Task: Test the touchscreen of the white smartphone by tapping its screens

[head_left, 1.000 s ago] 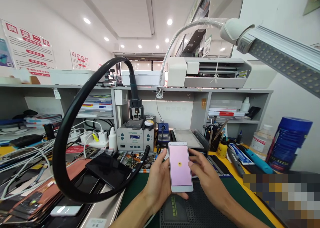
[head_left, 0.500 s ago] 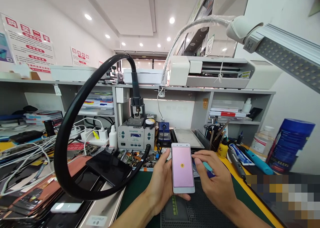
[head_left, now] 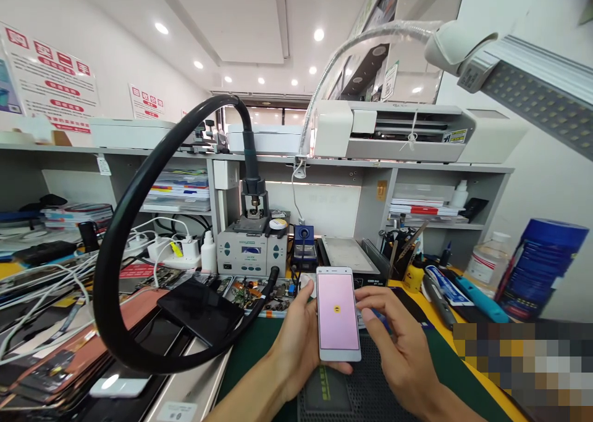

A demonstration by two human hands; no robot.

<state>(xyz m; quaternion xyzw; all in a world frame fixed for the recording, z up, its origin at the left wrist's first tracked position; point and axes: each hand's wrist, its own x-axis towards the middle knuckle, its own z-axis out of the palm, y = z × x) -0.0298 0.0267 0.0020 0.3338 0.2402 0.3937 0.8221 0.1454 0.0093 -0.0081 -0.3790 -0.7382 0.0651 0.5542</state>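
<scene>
A white smartphone (head_left: 338, 314) stands tilted up in front of me, its screen lit pale pink with a small yellow icon in the middle. My left hand (head_left: 299, 329) is closed around its left edge and back, with the thumb along the side and a fingertip showing below the phone. Just off the phone's right edge, my right hand (head_left: 401, 341) has its fingers loosely bent and apart, holding nothing that I can see. Whether its fingertips touch the edge, I cannot tell. Below the phone lies a black perforated mat (head_left: 370, 385).
A thick black hose (head_left: 104, 286) loops up on the left from a grey hot-air station (head_left: 252, 252). Phone parts and a dark panel (head_left: 201, 311) cover the left side. Pens and tweezers, a blue can (head_left: 540, 267) and a bottle (head_left: 482, 258) stand on the right.
The view has shifted slightly. My left hand keeps its hold on the smartphone, and my right hand stays by its right edge with only a small shift of the fingers.
</scene>
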